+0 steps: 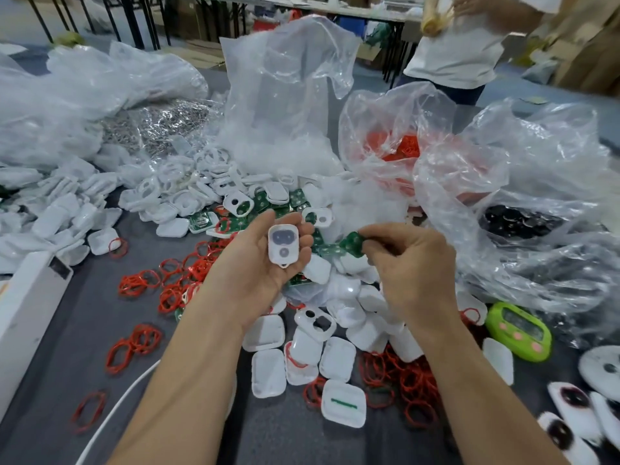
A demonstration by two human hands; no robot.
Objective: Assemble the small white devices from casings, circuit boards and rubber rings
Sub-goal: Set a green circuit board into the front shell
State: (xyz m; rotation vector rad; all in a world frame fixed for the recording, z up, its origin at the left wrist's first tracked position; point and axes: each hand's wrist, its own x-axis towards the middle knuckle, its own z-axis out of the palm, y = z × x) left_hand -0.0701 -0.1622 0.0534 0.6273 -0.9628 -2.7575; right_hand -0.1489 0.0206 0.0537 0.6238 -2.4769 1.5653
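One long white box [30, 297] lies along the left edge of the frame on the grey table [84, 337]. Above it, at upper left, a heap of loose casings [67, 209] spills out from under clear plastic bags [84, 92]. Red rubber rings [139, 283] are scattered over the table at lower left, and a white cable [117, 407] curves towards the bottom edge. In the middle of the frame the left hand [265, 260] is turned palm up and holds a white casing [284, 245], which lies across its fingers with its two grey button openings facing up; the fingertips curl up along the casing's right edge. Just right of it, and not touching it, the right hand [412, 260] pinches a green circuit board [352, 243] between thumb and fingers, the board sticking out to the left towards the casing. Below both hands more white shells [337, 359] lie in a loose cluster, some open side up, with further red rings among and beside them. Behind the hands, green boards and white frames are mixed in a pile. To the right of centre a clear bag holding red rings [399, 146] stands open, beside other crumpled bags. At lower right a green timer [518, 330] rests on the table. At upper right a person in a white shirt [459, 45] stands beyond the table.
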